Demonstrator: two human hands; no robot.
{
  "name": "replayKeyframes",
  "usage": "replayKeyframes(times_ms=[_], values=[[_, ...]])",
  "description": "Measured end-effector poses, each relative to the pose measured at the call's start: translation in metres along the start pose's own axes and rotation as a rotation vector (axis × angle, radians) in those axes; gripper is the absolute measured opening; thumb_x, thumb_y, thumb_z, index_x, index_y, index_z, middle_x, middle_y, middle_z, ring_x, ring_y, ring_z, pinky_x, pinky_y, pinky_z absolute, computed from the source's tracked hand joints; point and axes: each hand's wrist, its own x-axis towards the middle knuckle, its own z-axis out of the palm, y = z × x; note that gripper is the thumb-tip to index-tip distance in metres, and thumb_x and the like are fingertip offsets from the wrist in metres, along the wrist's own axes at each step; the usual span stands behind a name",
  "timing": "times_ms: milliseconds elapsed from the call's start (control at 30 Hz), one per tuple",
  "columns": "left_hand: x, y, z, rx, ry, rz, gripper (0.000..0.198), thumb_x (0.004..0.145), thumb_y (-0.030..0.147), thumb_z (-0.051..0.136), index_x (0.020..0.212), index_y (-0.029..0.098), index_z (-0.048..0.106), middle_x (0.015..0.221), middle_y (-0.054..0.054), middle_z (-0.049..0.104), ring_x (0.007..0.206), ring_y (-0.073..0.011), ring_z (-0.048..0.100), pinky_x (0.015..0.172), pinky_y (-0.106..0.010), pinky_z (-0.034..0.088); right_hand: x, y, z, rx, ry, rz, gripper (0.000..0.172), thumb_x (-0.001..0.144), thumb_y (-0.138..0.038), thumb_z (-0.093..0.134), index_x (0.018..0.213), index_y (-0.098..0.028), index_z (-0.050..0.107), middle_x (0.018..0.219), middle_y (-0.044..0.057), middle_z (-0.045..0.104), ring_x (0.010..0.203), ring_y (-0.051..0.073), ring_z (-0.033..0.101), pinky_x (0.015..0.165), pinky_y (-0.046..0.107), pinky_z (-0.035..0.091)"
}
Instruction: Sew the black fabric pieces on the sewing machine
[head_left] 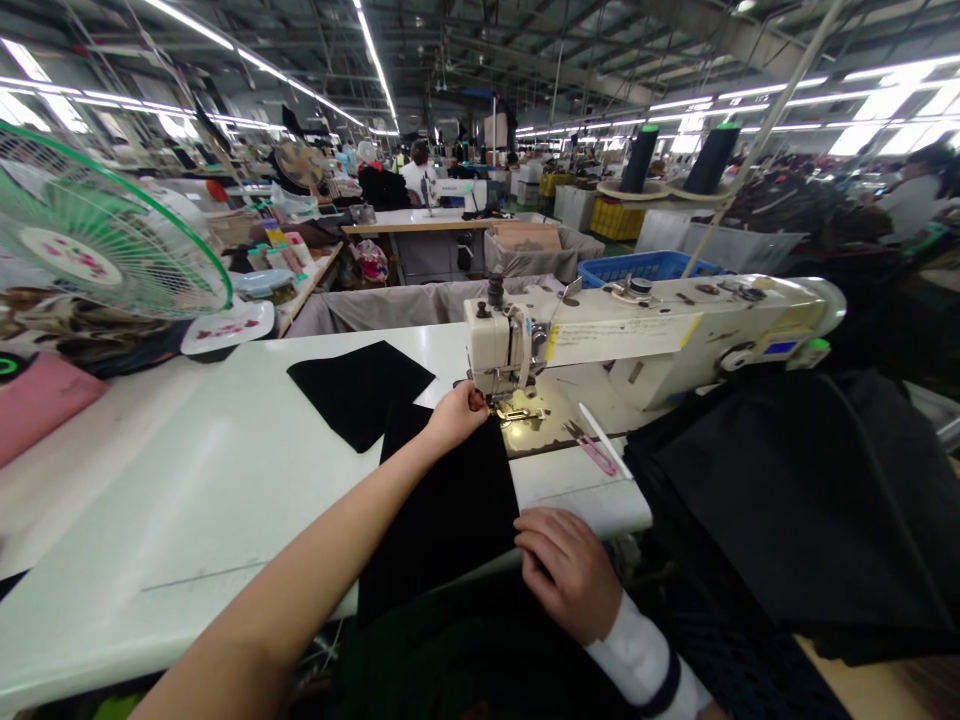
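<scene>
A black fabric panel (450,510) lies on the white sewing table (225,460) and hangs over its front edge. My left hand (459,412) is beside the needle area of the sewing machine (585,335), its fingers curled together; what they hold is hidden. At the panel's right edge, my right hand (566,565) has the cloth's border at its fingertips, thumb tucked below. Another black fabric piece (360,390) rests flat to the left, its corner close to the panel. The machine's lamp lights the metal plate and a brass-coloured guide (517,414).
Pink-handled thread snips (592,447) and a white pen (604,440) lie right of the needle. A large pile of black fabric (810,500) stands at the right. A green fan (97,230) is at the left, a blue basket (645,268) behind the machine. Other people work farther back.
</scene>
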Motion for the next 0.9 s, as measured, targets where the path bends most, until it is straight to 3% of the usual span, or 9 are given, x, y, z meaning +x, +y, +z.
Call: replayKeyframes(times_ms=[67,133,200,267,367,500,667,900], values=[[-0.018,0.011,-0.005,0.057,0.064,0.007,0.012,0.077,0.015,0.065,0.087,0.016,0.057,0.090,-0.008,0.064,0.090,-0.0243,0.061,0.081,-0.037,0.048,0.000,0.001,-0.002,0.002,-0.019,-0.023,0.030,0.084,-0.004,0.047,0.105,-0.019,0.062,0.103,0.010,0.071,0.100,0.024,0.066,0.086,0.045,0.055],[-0.051,0.024,-0.010,0.105,0.063,0.081,0.009,0.081,0.016,0.063,0.089,0.016,0.060,0.099,-0.011,0.063,0.100,-0.0273,0.058,0.090,-0.043,0.046,-0.001,0.002,-0.005,0.005,-0.034,-0.045,0.033,0.083,-0.004,0.048,0.107,-0.020,0.063,0.105,0.010,0.071,0.102,0.025,0.066,0.089,0.046,0.055],[-0.093,0.036,-0.013,0.125,-0.072,0.277,0.006,0.088,0.018,0.057,0.086,0.018,0.063,0.095,-0.008,0.064,0.094,-0.0242,0.060,0.087,-0.041,0.049,-0.001,0.003,-0.007,0.001,-0.033,-0.067,0.033,0.082,-0.004,0.050,0.108,-0.019,0.064,0.106,0.010,0.072,0.103,0.025,0.066,0.091,0.047,0.054],[-0.133,0.042,-0.014,0.127,-0.217,0.498,0.015,0.092,0.017,0.051,0.086,0.019,0.065,0.093,-0.007,0.066,0.090,-0.0217,0.062,0.082,-0.037,0.054,0.001,0.004,-0.007,-0.007,-0.029,-0.078,0.032,0.082,-0.005,0.051,0.108,-0.018,0.064,0.106,0.010,0.072,0.102,0.025,0.066,0.092,0.048,0.054],[-0.166,0.036,-0.010,0.221,-0.212,0.685,0.026,0.092,0.013,0.046,0.110,0.016,0.065,0.114,-0.012,0.068,0.110,-0.0254,0.062,0.093,-0.041,0.056,0.005,0.006,-0.006,-0.015,-0.033,-0.060,0.033,0.082,-0.005,0.051,0.108,-0.019,0.066,0.106,0.009,0.072,0.100,0.024,0.066,0.093,0.048,0.054],[-0.158,0.016,-0.006,0.344,-0.219,0.788,0.040,0.090,0.012,0.045,0.129,0.012,0.056,0.128,-0.015,0.063,0.123,-0.0287,0.057,0.105,-0.046,0.051,0.017,0.013,-0.002,-0.019,-0.032,-0.017,0.031,0.084,-0.007,0.050,0.106,-0.020,0.068,0.106,0.009,0.072,0.100,0.024,0.065,0.096,0.050,0.051],[-0.126,0.004,-0.008,0.383,-0.216,0.803,0.037,0.093,0.013,0.043,0.127,0.011,0.057,0.127,-0.016,0.063,0.122,-0.0282,0.058,0.106,-0.047,0.050,0.037,0.029,0.005,-0.041,-0.044,-0.004,0.025,0.082,-0.007,0.054,0.098,-0.019,0.070,0.104,0.009,0.069,0.102,0.025,0.059,0.100,0.049,0.046],[-0.090,-0.001,-0.017,0.328,-0.170,0.775,0.031,0.096,0.016,0.042,0.118,0.014,0.064,0.119,-0.014,0.066,0.116,-0.0255,0.060,0.098,-0.044,0.055,0.067,0.049,0.013,-0.212,-0.114,0.055,0.018,0.082,-0.010,0.061,0.088,-0.021,0.074,0.090,0.006,0.063,0.092,0.024,0.053,0.090,0.041,0.046]])
